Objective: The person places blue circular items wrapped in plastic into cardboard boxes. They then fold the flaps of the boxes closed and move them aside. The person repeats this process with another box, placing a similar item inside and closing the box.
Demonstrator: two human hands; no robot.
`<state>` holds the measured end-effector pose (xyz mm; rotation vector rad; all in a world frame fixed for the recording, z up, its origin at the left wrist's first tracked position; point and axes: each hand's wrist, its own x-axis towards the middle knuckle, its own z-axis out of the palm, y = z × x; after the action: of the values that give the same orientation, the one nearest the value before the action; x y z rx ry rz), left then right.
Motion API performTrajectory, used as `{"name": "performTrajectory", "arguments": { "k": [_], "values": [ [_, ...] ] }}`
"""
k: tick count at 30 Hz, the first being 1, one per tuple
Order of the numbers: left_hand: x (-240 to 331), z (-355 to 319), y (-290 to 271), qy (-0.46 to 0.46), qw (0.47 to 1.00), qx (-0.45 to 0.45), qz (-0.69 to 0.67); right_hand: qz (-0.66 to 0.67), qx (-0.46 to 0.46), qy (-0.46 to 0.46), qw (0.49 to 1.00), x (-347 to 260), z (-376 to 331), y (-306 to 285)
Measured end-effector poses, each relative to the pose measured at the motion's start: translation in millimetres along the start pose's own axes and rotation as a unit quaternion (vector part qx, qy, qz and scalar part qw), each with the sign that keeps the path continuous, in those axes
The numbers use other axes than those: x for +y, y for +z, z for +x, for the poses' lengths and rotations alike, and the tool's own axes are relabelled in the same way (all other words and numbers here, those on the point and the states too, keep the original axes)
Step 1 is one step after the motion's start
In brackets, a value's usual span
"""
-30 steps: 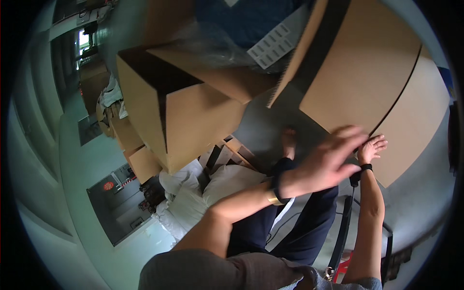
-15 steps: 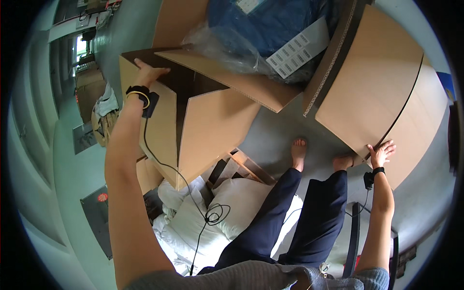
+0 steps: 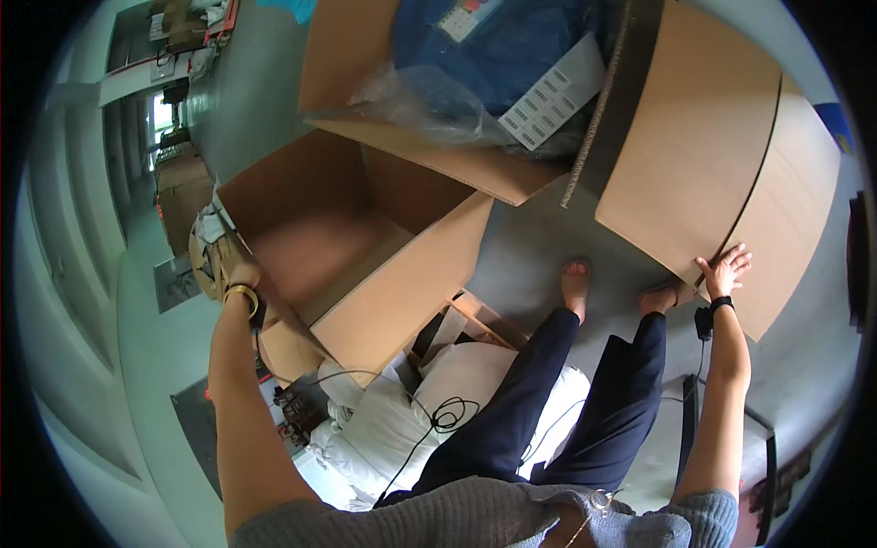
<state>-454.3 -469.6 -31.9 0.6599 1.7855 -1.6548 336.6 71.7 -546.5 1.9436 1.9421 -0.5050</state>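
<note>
From where I stand, the big brown box [image 3: 402, 288] sits on the person's left with its top open; the left hand [image 3: 242, 274] is at the box's left edge [image 3: 294, 321], but it is blurry, so I can't tell how its fingers are set; the right hand [image 3: 728, 269] lies on the tan cardboard [image 3: 694, 137] on the other side, fingers spread wide, by the dark line, gripping nothing.

To do this well, I think the left hand should push gently and evenly, since thin cardboard can bend; the right palm is best kept flat, so the load is shared; the black cord [image 3: 445, 420] loops over the white sacks [image 3: 384, 438], so it could snag; go slowly near the blue bundle [image 3: 498, 55] too, as its plastic might tear.
</note>
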Motion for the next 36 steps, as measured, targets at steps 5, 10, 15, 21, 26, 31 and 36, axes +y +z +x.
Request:
{"name": "performTrajectory", "arguments": {
  "k": [5,10,15,21,26,31,36],
  "values": [
    [-79.5,-116.7,77.6,-0.135,0.989,0.056,0.026,0.043,-0.041,0.011,0.998,-18.4,-13.3,20.1],
    [-3.2,-189.7,114.9,-0.123,0.970,0.167,-0.128,0.015,-0.007,0.022,1.000,1.6,2.9,-5.2],
    [30.2,-283.7,91.2,-0.182,0.929,0.161,-0.280,0.087,-0.032,0.016,0.996,-3.7,-0.9,-6.8],
    [69.0,-406.7,27.1,-0.250,0.878,0.143,-0.383,0.100,-0.062,0.024,0.993,-16.9,-11.8,-29.5],
    [98.6,-510.5,-28.5,-0.300,0.845,0.144,-0.419,0.117,-0.058,0.022,0.991,-13.5,-12.8,-36.1],
    [120.2,-626.9,-78.5,-0.348,0.813,0.165,-0.437,0.110,-0.069,0.013,0.991,-10.0,-14.9,-42.8],
    [143.7,-722.7,-128.7,-0.386,0.783,0.202,-0.444,0.137,-0.067,0.006,0.988,-2.2,-16.8,-47.4]
  ]
}}
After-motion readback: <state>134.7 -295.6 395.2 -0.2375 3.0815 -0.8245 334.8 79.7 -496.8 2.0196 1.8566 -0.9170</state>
